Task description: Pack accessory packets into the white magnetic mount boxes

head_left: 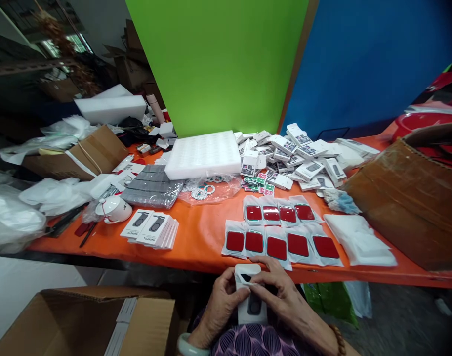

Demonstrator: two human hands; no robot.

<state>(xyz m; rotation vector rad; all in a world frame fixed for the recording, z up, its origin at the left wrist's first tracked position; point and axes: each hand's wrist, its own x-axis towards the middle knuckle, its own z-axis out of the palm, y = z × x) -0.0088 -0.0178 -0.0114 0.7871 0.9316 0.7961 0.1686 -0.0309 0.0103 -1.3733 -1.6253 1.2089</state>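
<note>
At the table's near edge, above my lap, both hands are on a small white box (244,316) with a dark oval picture on its front. My left hand (220,304) grips the box by its left side, with the thumb across its front. The fingers of my right hand (285,296) pinch at the box's upper part, where a white flap or slip stands up; I cannot make out which. Just beyond my hands, several red square pads (276,248) lie in two rows on white sleeves. To the left stand stacked white boxes (157,225) with a similar picture.
A heap of white boxes (285,148) and a white foam block (205,155) lie at the back of the orange table (199,222). White sleeves (359,240) and a large carton (414,202) are at right. An open carton (151,321) stands below left, beside a white cup (114,210) on the table.
</note>
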